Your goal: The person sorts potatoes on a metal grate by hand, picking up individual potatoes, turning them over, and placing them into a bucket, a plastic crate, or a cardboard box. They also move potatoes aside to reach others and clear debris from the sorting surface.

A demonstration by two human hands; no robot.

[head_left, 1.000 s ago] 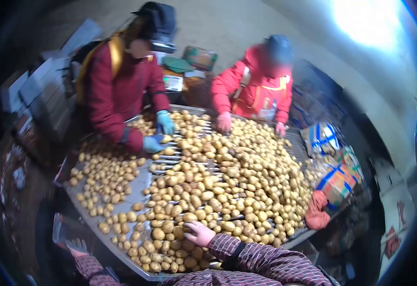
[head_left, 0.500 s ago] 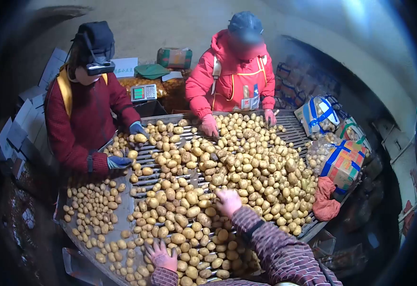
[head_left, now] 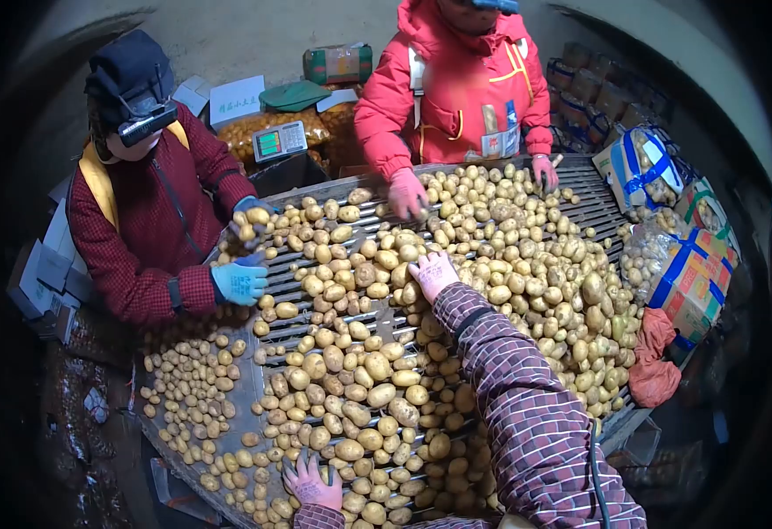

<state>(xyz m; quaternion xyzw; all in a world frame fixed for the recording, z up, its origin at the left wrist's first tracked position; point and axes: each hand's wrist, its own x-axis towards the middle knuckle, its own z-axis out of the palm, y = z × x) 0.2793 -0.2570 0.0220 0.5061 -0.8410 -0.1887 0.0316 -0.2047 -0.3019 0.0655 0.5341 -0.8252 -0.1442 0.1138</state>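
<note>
Head view, left hand (head_left: 315, 484) spread on potatoes (head_left: 380, 394) by the desk's (head_left: 249, 381) near edge, right hand (head_left: 436, 275) on potatoes farther in, grip unclear.

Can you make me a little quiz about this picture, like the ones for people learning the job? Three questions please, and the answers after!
1. Fill in the blank: the big heap on the table is made of ____.
2. Choose one: the gloves of the worker at the picture's left are A) pink, B) blue, C) black.
3. True or false: the camera wearer's right hand reaches farther across the table than the left hand.

Key: 1. potatoes; 2. B; 3. true.
</note>
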